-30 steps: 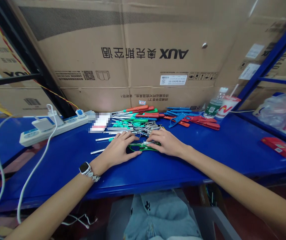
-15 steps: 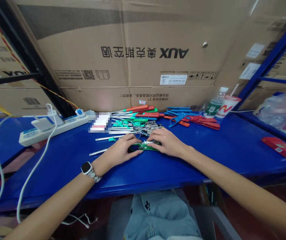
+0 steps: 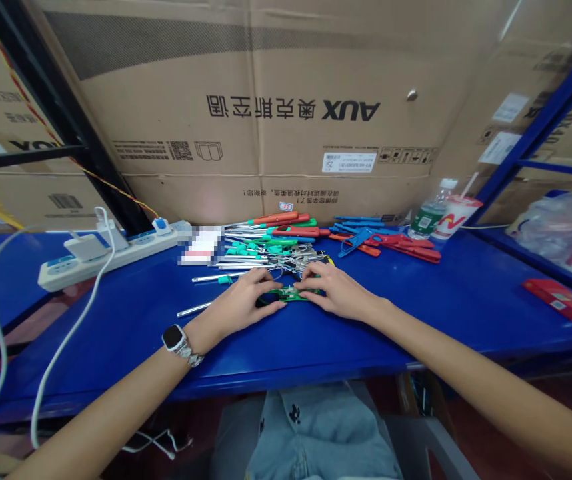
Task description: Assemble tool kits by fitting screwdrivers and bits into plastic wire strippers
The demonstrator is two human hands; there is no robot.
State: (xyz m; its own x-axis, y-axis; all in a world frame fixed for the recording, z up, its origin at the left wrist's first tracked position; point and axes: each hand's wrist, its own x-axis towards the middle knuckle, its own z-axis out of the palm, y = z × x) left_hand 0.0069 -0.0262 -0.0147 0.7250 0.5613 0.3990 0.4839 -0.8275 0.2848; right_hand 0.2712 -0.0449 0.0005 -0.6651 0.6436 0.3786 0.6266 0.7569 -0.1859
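A green plastic handle shell (image 3: 293, 294), like that of a long-necked lighter, lies on the blue table between my hands, with small pale parts inside it. My left hand (image 3: 243, 297) grips its left end between thumb and fingers, and a metal tube sticks out to the left beneath that hand. At the right end, my right hand (image 3: 335, 288) has its thumb and fingertips closed on the shell. Just beyond my fingers is a pile of metal tubes (image 3: 239, 267) with teal pieces (image 3: 249, 248) and small metal parts (image 3: 306, 253).
Orange and red handled lighters (image 3: 276, 218) lie behind the pile. Blue shells (image 3: 359, 241) and red shells (image 3: 416, 247) are at its right. A power strip (image 3: 111, 257) stands left; a bottle (image 3: 427, 217), paper cup (image 3: 459, 217) and red box (image 3: 561, 299) are right.
The small white part that was at my right fingertips now sits lower in the green shell. My right fingers have shifted slightly; my left hand keeps its place.
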